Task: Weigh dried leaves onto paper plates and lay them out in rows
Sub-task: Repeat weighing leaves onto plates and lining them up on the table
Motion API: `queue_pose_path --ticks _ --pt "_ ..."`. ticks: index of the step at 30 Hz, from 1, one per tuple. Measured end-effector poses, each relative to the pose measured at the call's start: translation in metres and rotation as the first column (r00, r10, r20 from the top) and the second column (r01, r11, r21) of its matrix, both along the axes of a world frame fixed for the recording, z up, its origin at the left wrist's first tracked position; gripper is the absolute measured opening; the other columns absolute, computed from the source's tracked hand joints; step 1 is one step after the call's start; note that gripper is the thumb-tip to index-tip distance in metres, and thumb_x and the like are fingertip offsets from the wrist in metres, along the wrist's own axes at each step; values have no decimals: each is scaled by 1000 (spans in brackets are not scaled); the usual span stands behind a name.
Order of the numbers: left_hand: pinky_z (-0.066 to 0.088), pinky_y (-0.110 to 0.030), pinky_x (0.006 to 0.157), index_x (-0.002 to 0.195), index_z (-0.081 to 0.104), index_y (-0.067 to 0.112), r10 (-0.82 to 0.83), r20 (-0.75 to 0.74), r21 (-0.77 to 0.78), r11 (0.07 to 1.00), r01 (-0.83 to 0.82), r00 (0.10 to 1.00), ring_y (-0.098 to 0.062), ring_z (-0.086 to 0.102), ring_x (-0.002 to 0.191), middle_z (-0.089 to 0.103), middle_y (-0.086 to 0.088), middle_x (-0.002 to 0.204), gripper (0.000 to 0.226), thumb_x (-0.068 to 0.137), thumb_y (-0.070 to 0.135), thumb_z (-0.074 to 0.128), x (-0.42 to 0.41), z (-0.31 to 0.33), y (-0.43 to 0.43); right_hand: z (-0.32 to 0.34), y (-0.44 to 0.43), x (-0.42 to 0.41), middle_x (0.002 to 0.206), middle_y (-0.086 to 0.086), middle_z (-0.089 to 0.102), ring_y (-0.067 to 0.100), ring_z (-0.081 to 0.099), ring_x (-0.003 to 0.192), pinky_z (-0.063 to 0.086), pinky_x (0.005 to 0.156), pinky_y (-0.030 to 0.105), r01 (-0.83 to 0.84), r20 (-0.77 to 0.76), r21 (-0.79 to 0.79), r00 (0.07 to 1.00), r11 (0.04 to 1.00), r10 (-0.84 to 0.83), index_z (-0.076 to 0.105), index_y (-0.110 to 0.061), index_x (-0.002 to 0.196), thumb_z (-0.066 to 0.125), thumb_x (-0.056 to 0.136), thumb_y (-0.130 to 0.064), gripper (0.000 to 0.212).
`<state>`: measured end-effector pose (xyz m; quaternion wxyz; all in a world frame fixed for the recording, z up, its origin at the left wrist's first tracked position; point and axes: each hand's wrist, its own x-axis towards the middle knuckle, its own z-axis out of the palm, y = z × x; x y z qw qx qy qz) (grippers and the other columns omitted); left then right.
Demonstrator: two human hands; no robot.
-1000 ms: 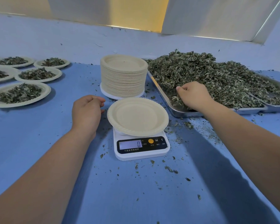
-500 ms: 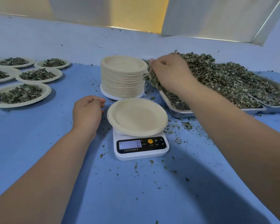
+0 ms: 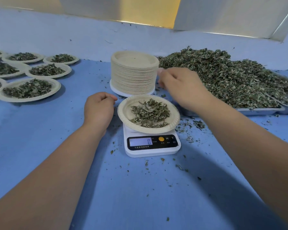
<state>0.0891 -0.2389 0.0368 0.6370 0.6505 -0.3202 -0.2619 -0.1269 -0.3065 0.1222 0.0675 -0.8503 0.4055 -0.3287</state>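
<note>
Dried leaves (image 3: 150, 113) on paper plate (image 3: 175, 120) atop scale (image 3: 152, 152), right hand (image 3: 181, 87) raised nearby

You work on a plain blue cloth (image 3: 40, 146) flecked with green crumbs. Your paper plate (image 3: 123, 112) is pale cream, its dried leaves (image 3: 150, 113) dull grey-green. The scale (image 3: 151, 152) is white with a black panel and an orange button (image 3: 161, 139); the far-right tray (image 3: 259, 111) is silver.

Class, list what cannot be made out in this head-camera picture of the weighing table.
Head view:
Right hand fingertips: motion-blurred; whether it holds anything is unclear.
Scale labels: print too small.
Filled plates at left: cut off by the frame edge.
Tray near corner: hidden behind the right forearm.
</note>
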Motion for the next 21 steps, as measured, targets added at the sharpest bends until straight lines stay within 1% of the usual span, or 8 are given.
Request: queue_pose_path --ticks 2,3,6,8,10,13,15,21 --pt "60 -54 89 64 75 33 5 4 6 1000 -5 1000 -31 70 96 71 -1 82 29 75 19 51 -1 1 1 -6 -16 -18 83 15 70 30 65 76 52 73 36 95 58 33 994 995 -96 67 -5 88 32 102 -55 63" --pt "59 -54 89 64 74 31 6 6 9 1000 -6 1000 -32 70 96 71 -2 82 28 74 20 51 -1 2 1 -13 -23 -27 84 16 70 33 65 79 52 74 36 149 63 49 986 988 -152 67 -4 90 33 102 -54 62" --pt "59 -52 90 67 74 27 -2 16 12 1000 2 1000 -32 70 94 72 -1 83 27 74 18 50 -2 3 2 -40 -36 -55 69 14 59 33 56 66 38 57 34 267 0 47 964 963 -267 58 -7 78 36 104 -50 55" --pt "60 -51 90 72 75 24 0 39 15 1000 -1 999 -34 70 94 72 -3 84 27 78 15 50 -2 2 0 -54 -40 -67 61 9 52 30 51 60 33 53 34 297 -72 35 953 954 -294 49 -12 69 36 104 -50 53" --pt "61 -46 86 74 75 23 8 53 15 1000 -9 999 -30 71 94 72 -3 87 28 80 13 50 0 -2 -1 -62 -41 -72 60 8 51 29 50 58 31 50 33 299 -131 9 946 954 -295 47 -14 67 36 104 -51 53" --pt "56 -31 70 74 75 22 6 60 0 1000 -6 998 -21 70 87 71 0 85 31 84 7 49 0 -4 -4 -67 -44 -71 59 4 53 24 51 56 27 50 28 332 -194 -30 923 943 -331 49 -16 66 34 103 -54 55" --pt "53 -24 65 74 74 21 9 59 -10 1000 -8 998 -16 68 79 70 0 83 32 85 5 49 0 -4 -4 -69 -44 -69 58 0 54 19 50 56 26 51 25 360 -258 -59 896 931 -362 52 -18 65 31 102 -57 58" --pt "50 -16 57 80 75 17 12 67 -4 1000 -12 998 -9 65 69 71 -1 83 30 86 3 49 1 -5 -6 -72 -46 -71 58 -1 55 17 49 54 25 51 25 367 -271 -67 888 928 -371 55 -17 67 28 100 -58 59"
